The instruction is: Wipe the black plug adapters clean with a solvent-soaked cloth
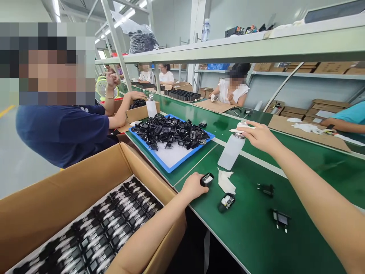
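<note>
My left hand (195, 186) is closed around a black oval plastic charger housing (207, 179), its open face with white parts inside turned up, at the table's near edge. My right hand (261, 136) presses a folded white wipe (242, 130) onto the metal top of a white pump bottle (231, 151). The bottle looks tilted. Between the hands, a crumpled white wipe (226, 180) lies on the green table. Just in front of it sits a second black charger housing (227, 202). Two black plug pieces with metal pins, one farther back (266, 189) and one nearer (281, 219), lie below my right forearm.
A blue-edged tray (171, 167) heaped with black plastic parts (171, 131) stands on the table (308, 190). A cardboard box (148, 171) with rows of black parts is at lower left. A co-worker in a dark shirt (62, 133) sits left; a shelf (228, 49) spans overhead.
</note>
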`<state>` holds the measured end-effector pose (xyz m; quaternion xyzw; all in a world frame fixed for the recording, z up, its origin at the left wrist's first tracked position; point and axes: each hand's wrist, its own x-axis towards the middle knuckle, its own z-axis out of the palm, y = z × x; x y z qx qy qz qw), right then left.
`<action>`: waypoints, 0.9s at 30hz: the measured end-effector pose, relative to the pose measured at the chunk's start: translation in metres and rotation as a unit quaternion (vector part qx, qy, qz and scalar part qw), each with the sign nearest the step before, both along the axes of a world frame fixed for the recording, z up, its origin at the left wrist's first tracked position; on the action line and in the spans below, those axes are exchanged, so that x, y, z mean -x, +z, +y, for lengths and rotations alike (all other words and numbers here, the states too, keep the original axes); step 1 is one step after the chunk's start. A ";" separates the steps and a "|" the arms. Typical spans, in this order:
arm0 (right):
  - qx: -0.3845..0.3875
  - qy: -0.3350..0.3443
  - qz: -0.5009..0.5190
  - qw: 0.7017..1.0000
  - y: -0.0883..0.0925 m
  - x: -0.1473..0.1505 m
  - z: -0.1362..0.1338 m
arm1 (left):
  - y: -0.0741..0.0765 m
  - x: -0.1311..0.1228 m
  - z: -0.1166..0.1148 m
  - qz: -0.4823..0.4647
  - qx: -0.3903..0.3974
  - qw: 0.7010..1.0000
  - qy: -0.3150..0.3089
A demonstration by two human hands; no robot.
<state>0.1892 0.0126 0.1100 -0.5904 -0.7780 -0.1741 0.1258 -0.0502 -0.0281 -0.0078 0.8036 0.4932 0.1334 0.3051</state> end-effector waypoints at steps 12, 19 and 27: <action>-0.029 0.013 -0.006 0.999 -0.009 0.008 -0.014 | -0.001 -0.001 0.000 -0.009 0.006 1.000 -0.013; -0.072 0.027 -0.027 0.997 -0.016 0.008 -0.015 | -0.002 -0.001 0.001 -0.011 0.002 1.000 -0.016; -0.086 0.032 -0.038 0.995 -0.017 0.011 -0.019 | -0.003 -0.001 0.001 -0.012 -0.012 1.000 -0.011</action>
